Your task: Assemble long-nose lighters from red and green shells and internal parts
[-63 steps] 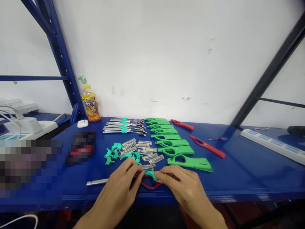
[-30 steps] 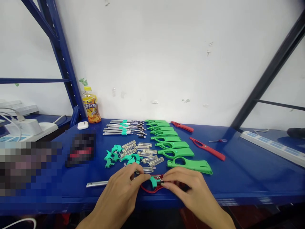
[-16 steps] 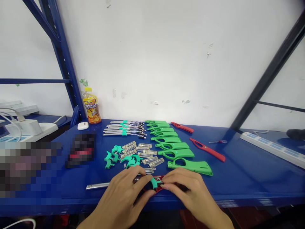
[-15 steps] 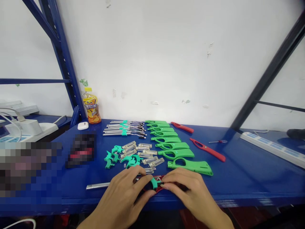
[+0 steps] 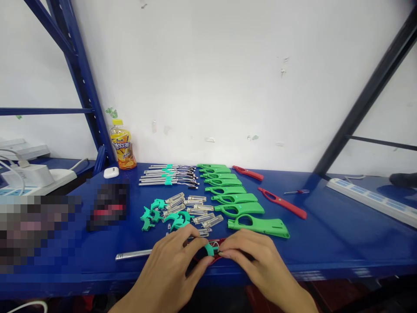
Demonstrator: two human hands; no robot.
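- The blue surface (image 5: pixel 329 243) stands against a white wall (image 5: pixel 208 78); a blue metal post (image 5: pixel 83 74) is far left of the red lighter shell (image 5: pixel 222 241), and a power strip (image 5: pixel 371 198) far right of it.
- Behind this shell lie transparent tanks (image 5: pixel 212 221); green lighter shells (image 5: pixel 263 227) are behind it, mostly to the right.
- The red shell is near the front edge, between both hands; a silver rod (image 5: pixel 133 254) lies to its left.
- Over the shell, the left hand (image 5: pixel 172 263) has its fingers grasping a teal trigger (image 5: pixel 211 249); the right hand (image 5: pixel 256 252) has its fingers pinching a small black part (image 5: pixel 218 251).
- Two seconds earlier, the right fingers were on the trigger.
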